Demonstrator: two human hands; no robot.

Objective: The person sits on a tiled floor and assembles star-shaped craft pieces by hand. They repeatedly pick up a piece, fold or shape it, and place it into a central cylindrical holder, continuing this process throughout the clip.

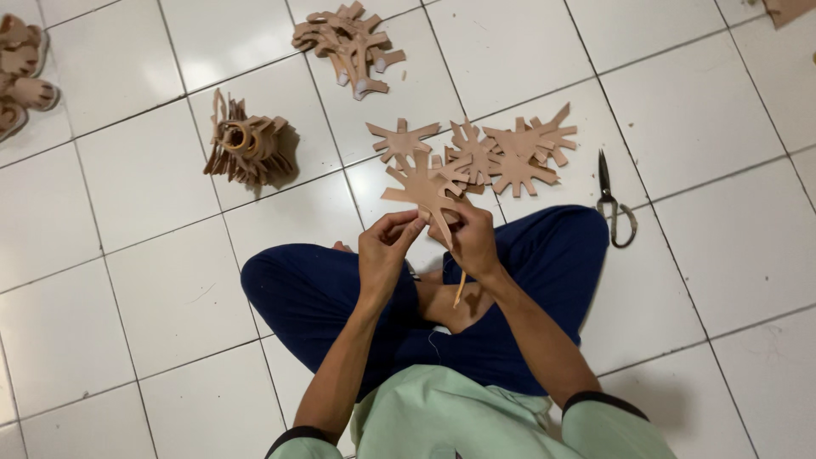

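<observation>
Hands, two, both closed on one item: my left hand (387, 242) pinches the lower edge of a tan star-shaped leather cutout (425, 189), my right hand (473, 240) grips its lower prong, held above my crossed legs in dark blue trousers (323, 289). A thin tan strip (460, 291) hangs below my right hand.

Risks, as I judge them: a narrow prong could crease or tear under a hard pinch; the strip could slip free and drop into my lap.

Floor stock: flat cutouts (510, 153) just beyond my hands; a stacked bundle (248, 146) to the left; a loose heap (350, 41) farther off; scissors (614, 204) on white tiles (153, 178) at right.

Packages, labels, signs: none visible.
</observation>
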